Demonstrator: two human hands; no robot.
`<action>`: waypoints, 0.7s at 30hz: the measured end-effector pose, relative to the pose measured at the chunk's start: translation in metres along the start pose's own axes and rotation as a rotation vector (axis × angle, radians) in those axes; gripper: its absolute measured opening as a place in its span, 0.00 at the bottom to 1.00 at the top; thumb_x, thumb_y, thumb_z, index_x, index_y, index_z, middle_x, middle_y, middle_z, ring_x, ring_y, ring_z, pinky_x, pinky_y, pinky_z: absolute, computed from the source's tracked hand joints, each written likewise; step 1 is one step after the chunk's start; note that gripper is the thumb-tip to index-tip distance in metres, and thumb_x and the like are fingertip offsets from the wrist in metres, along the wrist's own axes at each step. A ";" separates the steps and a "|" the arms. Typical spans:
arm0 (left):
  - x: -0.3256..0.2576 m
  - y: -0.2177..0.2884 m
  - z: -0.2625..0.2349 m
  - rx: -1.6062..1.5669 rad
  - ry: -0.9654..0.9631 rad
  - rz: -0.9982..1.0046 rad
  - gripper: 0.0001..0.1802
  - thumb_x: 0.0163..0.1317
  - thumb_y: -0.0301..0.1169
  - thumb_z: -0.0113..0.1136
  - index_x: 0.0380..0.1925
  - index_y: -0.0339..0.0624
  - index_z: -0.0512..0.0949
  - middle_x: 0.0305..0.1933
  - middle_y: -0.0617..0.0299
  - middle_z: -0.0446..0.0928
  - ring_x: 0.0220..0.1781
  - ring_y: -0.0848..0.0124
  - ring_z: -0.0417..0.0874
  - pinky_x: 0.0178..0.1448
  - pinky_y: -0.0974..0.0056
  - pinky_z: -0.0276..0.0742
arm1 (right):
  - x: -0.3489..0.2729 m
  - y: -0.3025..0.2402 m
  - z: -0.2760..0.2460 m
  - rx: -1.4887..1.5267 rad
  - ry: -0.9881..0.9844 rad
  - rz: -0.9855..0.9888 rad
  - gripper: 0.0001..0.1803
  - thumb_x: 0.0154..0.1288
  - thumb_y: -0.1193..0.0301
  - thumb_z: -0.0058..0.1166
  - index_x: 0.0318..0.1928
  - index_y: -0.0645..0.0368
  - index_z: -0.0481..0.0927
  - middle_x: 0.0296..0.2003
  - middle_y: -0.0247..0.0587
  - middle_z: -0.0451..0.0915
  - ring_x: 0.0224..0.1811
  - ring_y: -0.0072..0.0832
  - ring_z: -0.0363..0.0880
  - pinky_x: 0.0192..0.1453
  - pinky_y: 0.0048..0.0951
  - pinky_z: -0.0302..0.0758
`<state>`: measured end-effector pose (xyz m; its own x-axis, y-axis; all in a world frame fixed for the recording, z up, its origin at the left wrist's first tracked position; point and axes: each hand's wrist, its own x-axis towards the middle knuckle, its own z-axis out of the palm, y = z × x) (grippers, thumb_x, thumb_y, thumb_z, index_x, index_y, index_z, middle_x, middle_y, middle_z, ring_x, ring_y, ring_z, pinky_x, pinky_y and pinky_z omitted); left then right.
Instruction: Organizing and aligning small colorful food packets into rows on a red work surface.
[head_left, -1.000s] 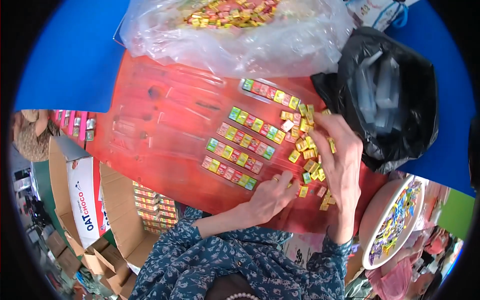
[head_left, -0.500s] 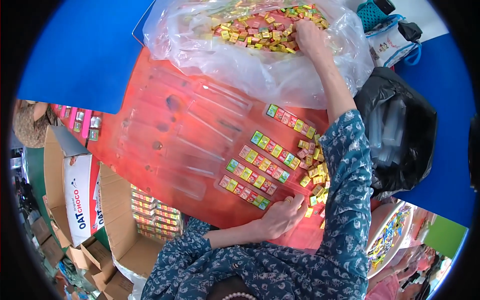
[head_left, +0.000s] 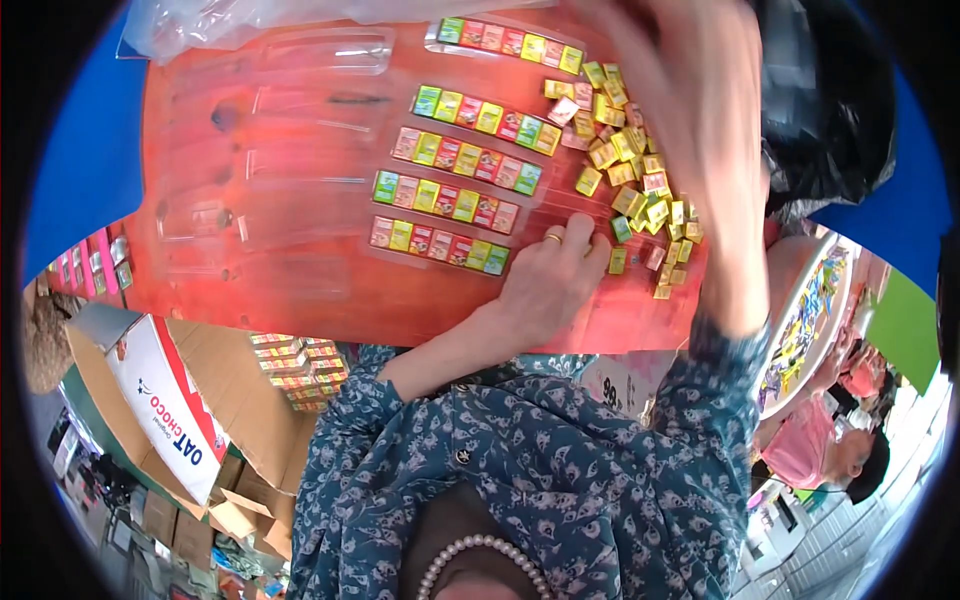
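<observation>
Head view: your right hand point(head_left: 690, 110), which half a second ago was reaching into the clear bag of sweets at the far edge, has come back over the red worktop point(head_left: 250, 270) and now hangs blurred above the loose pile of sweets point(head_left: 630, 170); you cannot tell whether its fingers pinch anything. Your left hand point(head_left: 550, 275) has barely shifted: it lies flat, fingers loosely spread, touching the near edge of the pile just right of the nearest filled row point(head_left: 440, 243). Five rows of coloured sweets sit in clear trays point(head_left: 470, 160); that count looks unchanged, so the pile is probably being topped up for further rows.

The worktop is red with a blue sheet point(head_left: 80, 150) beyond it, and a black bag point(head_left: 830, 110) at the right. A cardboard box point(head_left: 160, 400) stands on the floor at your left, and another person in pink point(head_left: 820, 450) sits at lower right.
</observation>
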<state>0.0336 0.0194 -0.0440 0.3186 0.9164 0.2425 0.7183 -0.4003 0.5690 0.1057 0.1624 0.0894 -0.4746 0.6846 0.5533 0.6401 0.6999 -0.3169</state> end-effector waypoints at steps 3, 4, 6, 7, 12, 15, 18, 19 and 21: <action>0.004 0.008 0.005 0.006 -0.012 0.028 0.14 0.51 0.30 0.61 0.40 0.41 0.78 0.37 0.58 0.69 0.31 0.68 0.81 0.27 0.67 0.79 | -0.080 0.016 -0.031 0.105 -0.203 0.517 0.08 0.63 0.76 0.61 0.41 0.67 0.84 0.32 0.45 0.85 0.33 0.28 0.84 0.39 0.26 0.77; 0.004 0.009 0.007 0.013 -0.013 0.027 0.14 0.51 0.30 0.62 0.40 0.41 0.79 0.37 0.58 0.69 0.30 0.68 0.80 0.27 0.67 0.79 | -0.109 0.013 -0.038 0.076 -0.210 0.674 0.07 0.63 0.77 0.61 0.41 0.67 0.84 0.30 0.43 0.85 0.31 0.23 0.83 0.38 0.23 0.77; 0.007 0.009 0.004 -0.020 0.003 0.044 0.13 0.50 0.28 0.63 0.38 0.42 0.79 0.36 0.58 0.69 0.29 0.67 0.80 0.26 0.66 0.78 | -0.153 -0.001 -0.044 0.168 -0.158 1.023 0.07 0.62 0.77 0.62 0.40 0.66 0.84 0.31 0.46 0.86 0.31 0.25 0.84 0.37 0.26 0.78; 0.007 0.008 0.002 -0.035 -0.008 0.041 0.13 0.50 0.27 0.63 0.38 0.42 0.80 0.36 0.58 0.68 0.29 0.66 0.80 0.26 0.66 0.77 | -0.170 -0.010 -0.043 0.213 -0.098 1.104 0.07 0.63 0.77 0.62 0.41 0.66 0.84 0.32 0.44 0.86 0.32 0.22 0.83 0.37 0.25 0.78; 0.003 0.006 0.000 -0.135 -0.033 -0.024 0.20 0.48 0.27 0.74 0.44 0.40 0.81 0.42 0.57 0.70 0.34 0.61 0.81 0.34 0.59 0.79 | -0.205 -0.033 -0.012 0.221 0.110 1.213 0.06 0.64 0.77 0.61 0.41 0.66 0.83 0.33 0.45 0.86 0.33 0.23 0.84 0.39 0.26 0.79; 0.003 0.005 -0.001 -0.159 -0.018 -0.022 0.21 0.47 0.26 0.75 0.44 0.38 0.81 0.41 0.57 0.71 0.33 0.62 0.81 0.35 0.59 0.79 | -0.208 -0.035 -0.007 0.141 0.038 1.166 0.05 0.65 0.76 0.60 0.40 0.64 0.82 0.32 0.49 0.83 0.30 0.39 0.83 0.36 0.33 0.78; 0.002 0.002 -0.005 -0.155 -0.050 -0.024 0.24 0.46 0.26 0.75 0.45 0.37 0.80 0.43 0.57 0.71 0.33 0.63 0.81 0.36 0.59 0.79 | -0.205 -0.037 -0.012 0.065 -0.039 1.081 0.05 0.64 0.76 0.60 0.39 0.63 0.81 0.28 0.50 0.79 0.30 0.46 0.81 0.34 0.36 0.77; 0.001 0.001 -0.008 -0.152 -0.052 -0.026 0.24 0.46 0.26 0.75 0.45 0.37 0.80 0.43 0.57 0.71 0.33 0.63 0.81 0.36 0.59 0.79 | -0.205 -0.037 -0.015 0.080 -0.089 1.063 0.07 0.63 0.77 0.61 0.41 0.63 0.80 0.32 0.50 0.79 0.32 0.46 0.82 0.35 0.37 0.77; 0.002 -0.001 -0.015 -0.207 -0.162 -0.008 0.29 0.46 0.24 0.73 0.51 0.36 0.75 0.47 0.50 0.68 0.43 0.53 0.82 0.37 0.57 0.82 | -0.203 -0.035 -0.022 0.095 -0.140 1.049 0.10 0.62 0.77 0.62 0.43 0.64 0.80 0.35 0.50 0.79 0.34 0.46 0.82 0.36 0.37 0.78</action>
<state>0.0243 0.0220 -0.0326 0.4204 0.8996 0.1182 0.5848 -0.3682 0.7228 0.1930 -0.0057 0.0047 0.2185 0.9681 -0.1228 0.7228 -0.2451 -0.6462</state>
